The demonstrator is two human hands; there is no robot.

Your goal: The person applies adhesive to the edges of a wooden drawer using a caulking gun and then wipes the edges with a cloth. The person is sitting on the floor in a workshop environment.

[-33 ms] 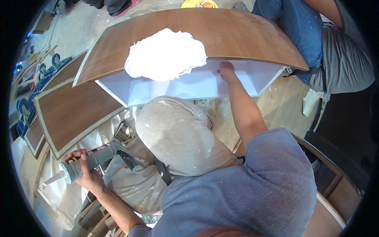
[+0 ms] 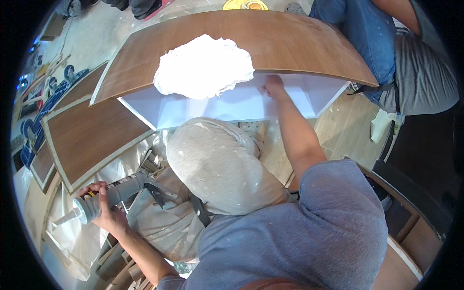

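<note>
My left hand (image 2: 104,212) is wrapped round the barrel of a grey caulking gun (image 2: 126,188), off to the left beside my knee. Its pale tapered nozzle points to the lower left. My right hand (image 2: 274,85) reaches into a white-lined wooden cabinet (image 2: 309,43) in front of me, just below the edge of its brown wood-grain top. The fingers there are curled, close to the inner white wall; whether they hold anything small is hidden. A bunched white cloth (image 2: 203,66) lies on the brown top and hangs over its near edge, left of my right hand.
Brown panels with pale edges (image 2: 96,145) lie at the left, beside a blue wheeled dolly (image 2: 36,128). Another person (image 2: 372,43) sits close to the cabinet's right end. Crumpled plastic sheeting (image 2: 72,241) and wood offcuts (image 2: 118,266) lie at lower left. A yellow lid (image 2: 245,5) is beyond the cabinet.
My right hand has shifted slightly to the left inside the cabinet. The left hand and caulking gun stay where they were.
</note>
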